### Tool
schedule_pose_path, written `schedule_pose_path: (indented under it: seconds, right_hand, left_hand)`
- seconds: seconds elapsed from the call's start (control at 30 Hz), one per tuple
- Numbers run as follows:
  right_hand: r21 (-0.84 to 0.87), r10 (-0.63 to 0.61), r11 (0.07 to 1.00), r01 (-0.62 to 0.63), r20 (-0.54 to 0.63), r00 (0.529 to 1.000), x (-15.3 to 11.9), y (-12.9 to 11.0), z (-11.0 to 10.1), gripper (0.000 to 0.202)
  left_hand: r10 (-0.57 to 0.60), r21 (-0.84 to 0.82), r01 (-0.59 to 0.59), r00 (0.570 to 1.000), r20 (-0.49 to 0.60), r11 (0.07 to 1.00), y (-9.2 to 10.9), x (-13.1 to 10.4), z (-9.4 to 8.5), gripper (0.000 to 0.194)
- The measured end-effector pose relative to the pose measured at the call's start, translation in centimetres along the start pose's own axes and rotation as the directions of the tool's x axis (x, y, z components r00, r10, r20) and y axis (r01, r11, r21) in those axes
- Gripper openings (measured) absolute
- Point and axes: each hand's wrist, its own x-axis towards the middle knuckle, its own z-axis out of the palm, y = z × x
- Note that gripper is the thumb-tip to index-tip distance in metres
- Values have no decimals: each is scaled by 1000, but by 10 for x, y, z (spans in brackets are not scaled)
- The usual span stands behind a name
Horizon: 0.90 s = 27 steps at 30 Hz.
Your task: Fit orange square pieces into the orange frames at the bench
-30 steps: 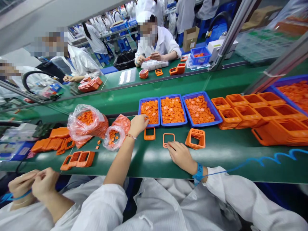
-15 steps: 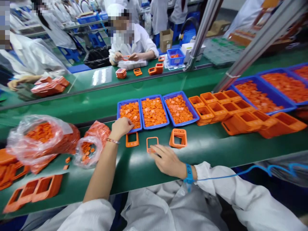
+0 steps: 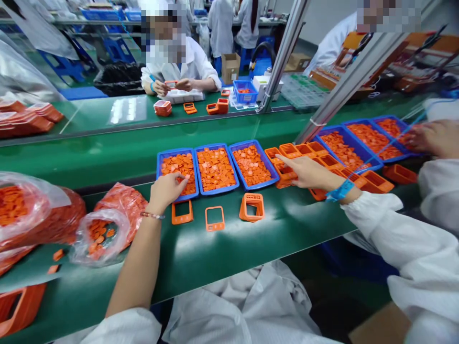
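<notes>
My left hand (image 3: 168, 192) is over the near edge of the leftmost blue tray (image 3: 160, 177), fingers closed in a pinch at the small orange pieces (image 3: 178, 165). Whether a piece is between the fingertips I cannot make out. My right hand (image 3: 310, 173) reaches across the stacked orange frames (image 3: 286, 173), index finger stretched out and thumb apart, touching or just above a stack. In front of the trays lie a single thin orange frame (image 3: 207, 220), a thicker orange frame (image 3: 182, 220) to its left and a small frame stack (image 3: 251, 219) to its right.
Two more blue trays of orange pieces (image 3: 217, 169) (image 3: 253, 165) stand alongside. Plastic bags of pieces (image 3: 103, 239) lie at left. A metal post (image 3: 322, 105) rises behind the stacks. At far right another person's hand (image 3: 435, 138) is by other trays; a co-worker (image 3: 195, 57) sits opposite.
My right hand has left the thin frame and moved right to the frame stacks. My left hand remains at the leftmost tray. The view has turned right, bringing another person's arm into sight.
</notes>
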Motion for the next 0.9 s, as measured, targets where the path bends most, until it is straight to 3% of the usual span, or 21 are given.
schedule_pose_path:
  seconds: [0.2,0.43,0.7,0.9]
  right_hand:
    - [-133,-153,979,156,34,988,4,-4,35,93]
    - [-195,-198,957,213,94,976,4,2,52,90]
    - [-173,-118,975,140,133,984,2,3,53,82]
    - [-158,-159,970,185,165,973,-11,-5,35,80]
  left_hand:
    - [2,-28,-4,998,-59,1000,-2,2,3,45]
    - [-3,-78,-11,984,-178,997,-8,3,9,37]
    - [2,-103,-30,967,-254,994,-10,5,14,38]
    - [3,-138,-36,973,-232,990,-13,5,16,36]
